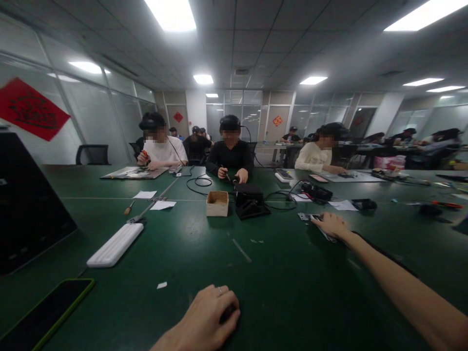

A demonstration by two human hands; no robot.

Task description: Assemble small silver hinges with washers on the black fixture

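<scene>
My left hand point(212, 314) rests on the green table near its front edge, with a ring on one finger. Its fingers are curled in toward the thumb, around a dark hollow where I see nothing held. Reaching far out to the right, my right hand point(332, 225) has its fingers closed over a thin, flat, pale-edged piece point(322, 229); the hand hides most of it, so its kind is unclear. Just left of those fingertips lies a small grey metal part point(302, 216). A white paper scrap point(162, 285) is to the upper left of my left hand.
A green-edged phone point(47, 312), a white power strip point(116, 245) and a black panel point(29, 209) stand or lie on the left. Mid-table are a cardboard box point(217, 204), a black stand point(250, 200) and cables. Several people sit opposite, one a person in black point(230, 153).
</scene>
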